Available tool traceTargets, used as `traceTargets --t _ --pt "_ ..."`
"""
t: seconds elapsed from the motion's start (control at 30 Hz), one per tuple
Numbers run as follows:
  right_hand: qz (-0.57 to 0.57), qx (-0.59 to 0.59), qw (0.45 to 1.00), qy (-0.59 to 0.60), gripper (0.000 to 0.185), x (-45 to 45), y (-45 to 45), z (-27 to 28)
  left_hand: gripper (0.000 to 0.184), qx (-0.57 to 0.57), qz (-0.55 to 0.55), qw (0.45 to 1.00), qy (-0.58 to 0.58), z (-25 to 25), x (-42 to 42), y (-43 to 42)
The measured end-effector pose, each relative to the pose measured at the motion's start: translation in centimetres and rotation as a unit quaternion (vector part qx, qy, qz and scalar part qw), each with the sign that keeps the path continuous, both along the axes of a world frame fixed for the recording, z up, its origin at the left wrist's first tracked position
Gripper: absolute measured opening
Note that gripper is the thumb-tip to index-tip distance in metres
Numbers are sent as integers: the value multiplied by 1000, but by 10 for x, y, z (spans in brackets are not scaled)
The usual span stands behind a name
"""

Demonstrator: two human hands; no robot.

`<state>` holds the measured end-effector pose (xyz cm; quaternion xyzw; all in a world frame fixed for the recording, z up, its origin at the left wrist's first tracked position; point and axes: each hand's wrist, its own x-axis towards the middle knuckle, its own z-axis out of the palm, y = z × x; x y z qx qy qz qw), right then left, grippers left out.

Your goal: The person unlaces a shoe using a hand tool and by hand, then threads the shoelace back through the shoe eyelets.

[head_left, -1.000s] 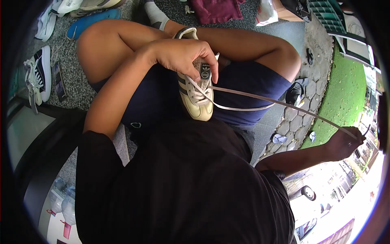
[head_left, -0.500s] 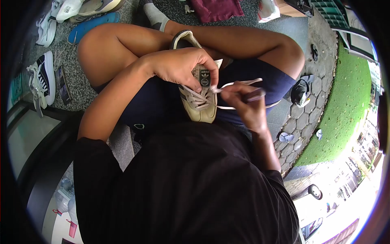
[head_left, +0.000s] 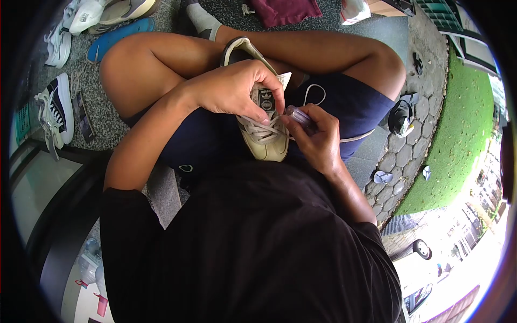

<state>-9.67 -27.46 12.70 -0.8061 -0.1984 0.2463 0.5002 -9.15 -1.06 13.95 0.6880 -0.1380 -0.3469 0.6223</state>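
Observation:
A cream sneaker [head_left: 267, 148] with a black adidas tongue label lies in my lap, its toe towards my body. My left hand [head_left: 234, 91] is closed on its upper part, thumb by the laces and index finger curled over the tongue's edge. In my right hand [head_left: 319, 141] is a small tool with a clear purplish handle [head_left: 300, 117]; its kind is unclear. My right thumb and fingertips are at the eyelets on the shoe's right side. A pale shoelace [head_left: 316, 86] loops over my thigh, and another stretch emerges right of my right hand.
A dark sneaker [head_left: 63, 107], a blue insole [head_left: 119, 37] and several other shoes lie on the speckled floor at left. A maroon cloth [head_left: 285, 9] is ahead. Stone paving with sandals [head_left: 383, 177] and grass [head_left: 455, 129] lie to the right.
My right hand has moved left, closer to the eyelets, and the tool handle now points up and left. The loose lace has shifted into a loop on my thigh. My left hand keeps its hold.

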Motion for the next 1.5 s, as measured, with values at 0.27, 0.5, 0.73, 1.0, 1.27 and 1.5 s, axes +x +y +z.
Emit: traceTargets --t 0.27,0.5,0.73,1.0,1.27,1.5 --pt "-71 53 960 -266 18 22 -34 0 23 9 6 1000 -26 6 1 1" --pt "-109 275 955 33 33 -13 -37 11 23 -16 19 1000 8 1 2 0" --pt "-115 185 965 147 25 -28 -29 21 23 -9 15 1000 -12 4 4 0" --pt "-119 140 977 105 23 -31 -26 13 24 -3 5 1000 -23 0 5 0" --pt "-69 108 991 23 20 -28 -22 14 25 -26 -2 1000 -9 1 4 5" --pt "-56 123 991 6 17 -26 -26 12 24 -3 7 1000 -26 3 2 2"
